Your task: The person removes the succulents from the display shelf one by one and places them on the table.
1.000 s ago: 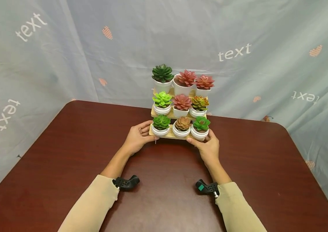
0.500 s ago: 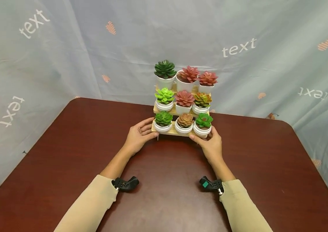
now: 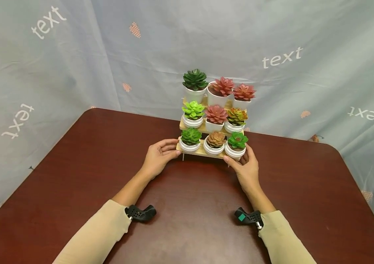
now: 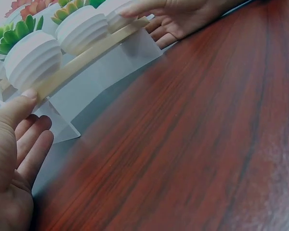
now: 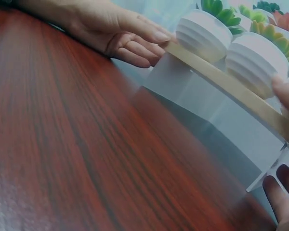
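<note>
A three-tier plant stand (image 3: 202, 150) with wooden shelves and clear sides stands near the table's far edge. On each shelf sit 3 small artificial succulents in white pots, green, pink, brown and yellow-red. My left hand (image 3: 157, 157) grips the left end of the lowest shelf; in the left wrist view its thumb (image 4: 26, 98) lies on the wooden edge, fingers beneath by the clear side panel (image 4: 62, 124). At the shelf's right end, my right hand (image 3: 247, 170) holds on, thumb (image 5: 286, 91) at the front by a ribbed pot (image 5: 253, 62).
Dark reddish-brown wooden table (image 3: 187, 227) with rounded far corners. A grey-blue curtain (image 3: 160, 40) printed with "text" and orange hearts hangs right behind it. Black wrist-worn devices (image 3: 142, 213) sit at both sleeve cuffs.
The head view has turned a little, so table, curtain and stand all sit further right in it. Both hands keep the same hold on the stand's lowest shelf.
</note>
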Demonstrator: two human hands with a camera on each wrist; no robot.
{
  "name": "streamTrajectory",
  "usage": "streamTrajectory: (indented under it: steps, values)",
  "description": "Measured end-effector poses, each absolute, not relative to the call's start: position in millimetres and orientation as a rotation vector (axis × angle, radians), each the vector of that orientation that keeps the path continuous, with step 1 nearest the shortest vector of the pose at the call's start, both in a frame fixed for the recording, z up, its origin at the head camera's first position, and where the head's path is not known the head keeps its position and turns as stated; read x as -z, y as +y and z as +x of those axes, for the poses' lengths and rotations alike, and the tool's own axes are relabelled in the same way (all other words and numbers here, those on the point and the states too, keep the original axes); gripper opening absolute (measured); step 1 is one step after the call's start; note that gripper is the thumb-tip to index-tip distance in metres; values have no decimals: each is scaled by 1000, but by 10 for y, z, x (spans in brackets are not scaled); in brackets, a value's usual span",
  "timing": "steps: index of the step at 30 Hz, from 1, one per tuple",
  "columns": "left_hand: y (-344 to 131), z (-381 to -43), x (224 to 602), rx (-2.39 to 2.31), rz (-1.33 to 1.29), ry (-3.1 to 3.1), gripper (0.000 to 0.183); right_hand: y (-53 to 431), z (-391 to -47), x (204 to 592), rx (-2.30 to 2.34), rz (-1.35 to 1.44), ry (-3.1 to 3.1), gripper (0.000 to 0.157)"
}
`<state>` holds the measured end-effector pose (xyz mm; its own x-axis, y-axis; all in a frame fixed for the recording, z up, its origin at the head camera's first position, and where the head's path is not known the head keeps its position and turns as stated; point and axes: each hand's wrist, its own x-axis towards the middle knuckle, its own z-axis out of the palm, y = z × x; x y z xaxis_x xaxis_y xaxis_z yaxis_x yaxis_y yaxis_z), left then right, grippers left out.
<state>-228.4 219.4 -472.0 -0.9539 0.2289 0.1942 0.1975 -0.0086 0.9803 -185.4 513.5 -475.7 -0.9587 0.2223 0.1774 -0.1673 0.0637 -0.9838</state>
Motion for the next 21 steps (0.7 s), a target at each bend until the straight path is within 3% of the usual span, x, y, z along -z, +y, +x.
streamTrajectory:
  steps: [9, 21]
  values:
    - [2193, -2271, 4723, -2153, 404, 2234, 38, 5131, -1864, 4770, -1915, 106, -1934, 72]
    - [2231, -2298, 4717, -2167, 393, 2211, 37, 5166, -1891, 4755, -1713, 122, -1946, 67]
